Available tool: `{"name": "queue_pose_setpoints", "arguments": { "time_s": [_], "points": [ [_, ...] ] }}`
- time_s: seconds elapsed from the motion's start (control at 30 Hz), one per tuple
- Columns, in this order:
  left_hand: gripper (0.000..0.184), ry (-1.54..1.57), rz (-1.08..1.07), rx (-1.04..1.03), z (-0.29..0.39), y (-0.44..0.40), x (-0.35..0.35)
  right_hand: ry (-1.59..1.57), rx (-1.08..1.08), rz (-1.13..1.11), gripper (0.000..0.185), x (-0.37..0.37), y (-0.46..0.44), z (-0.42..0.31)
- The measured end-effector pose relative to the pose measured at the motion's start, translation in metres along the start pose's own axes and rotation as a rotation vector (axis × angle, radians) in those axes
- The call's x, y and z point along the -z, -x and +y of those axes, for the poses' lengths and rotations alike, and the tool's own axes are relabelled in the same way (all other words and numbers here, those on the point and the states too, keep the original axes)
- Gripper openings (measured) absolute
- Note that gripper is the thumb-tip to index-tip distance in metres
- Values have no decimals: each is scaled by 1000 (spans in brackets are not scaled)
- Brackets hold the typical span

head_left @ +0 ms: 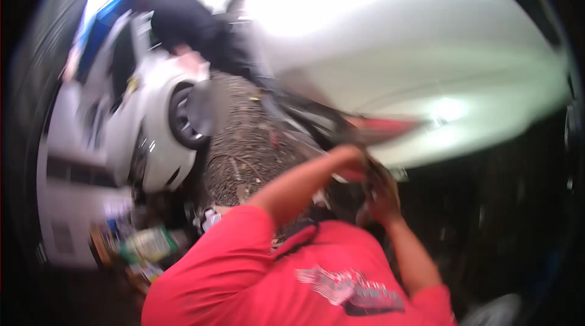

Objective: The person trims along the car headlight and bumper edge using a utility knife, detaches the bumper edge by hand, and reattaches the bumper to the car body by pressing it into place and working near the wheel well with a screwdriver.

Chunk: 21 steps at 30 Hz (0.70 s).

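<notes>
Both my arms reach forward from red sleeves to the edge of a pale car body panel (487, 76). My left hand (354, 161) is bent at the wrist near a red lamp-like part (387, 127). Close beside it, below the panel's edge, is my right hand (382, 195), raised with its fingers toward the panel. Motion blur smears the fingers of both hands. Whether either holds anything, or touches the panel, I cannot make out.
A white car (161, 125) with its wheel (186, 113) stands at the left. A person in dark clothing (189, 24) bends over near it. Rough, gravel-like ground (241, 137) lies between the vehicles. Blurred clutter with a green-and-white package (149, 244) sits at lower left.
</notes>
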<state>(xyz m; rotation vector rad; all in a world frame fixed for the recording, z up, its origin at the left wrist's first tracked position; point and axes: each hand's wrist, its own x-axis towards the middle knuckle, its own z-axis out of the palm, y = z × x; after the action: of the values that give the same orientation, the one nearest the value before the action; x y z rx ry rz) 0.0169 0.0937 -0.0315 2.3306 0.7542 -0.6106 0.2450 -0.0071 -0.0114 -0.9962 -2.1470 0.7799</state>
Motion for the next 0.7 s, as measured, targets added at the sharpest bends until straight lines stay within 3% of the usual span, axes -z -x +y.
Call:
{"name": "queue_pose_setpoints", "arguments": {
  "time_s": [0.03,0.13,0.17,0.2,0.23,0.3,0.33,0.4,0.43,0.5,0.6,0.67,0.7],
  "points": [
    [33,-35,-58,48,8,7,14,-3,-19,60,59,3,12,-1],
    [31,-83,-192,229,19,14,36,4,-390,48,54,4,83,8],
    [37,628,6,430,28,29,50,-5,-470,-22,52,-8,110,21],
    [32,552,201,133,2,33,30,-27,-530,-94,51,-24,134,32],
    [33,672,91,411,29,35,64,-37,-591,-84,51,-44,163,48],
    [31,603,127,463,31,34,74,13,-882,-304,46,-86,224,81],
    [30,602,141,483,49,46,68,2,-901,-292,46,-107,259,82],
    [29,605,113,516,54,43,75,-51,-1147,-653,43,-131,296,108],
    [31,541,92,521,53,41,72,-79,-1160,-652,43,-142,305,116],
    [34,522,70,564,51,39,68,-130,-1423,-567,46,-155,317,140],
    [34,453,64,541,55,40,68,-119,-1380,-668,46,-183,332,185],
    [31,422,65,599,53,42,65,-222,-1644,-626,49,-212,337,230],
    [30,374,63,619,46,51,60,-231,-1645,-621,49,-224,334,252]
  ]
}}
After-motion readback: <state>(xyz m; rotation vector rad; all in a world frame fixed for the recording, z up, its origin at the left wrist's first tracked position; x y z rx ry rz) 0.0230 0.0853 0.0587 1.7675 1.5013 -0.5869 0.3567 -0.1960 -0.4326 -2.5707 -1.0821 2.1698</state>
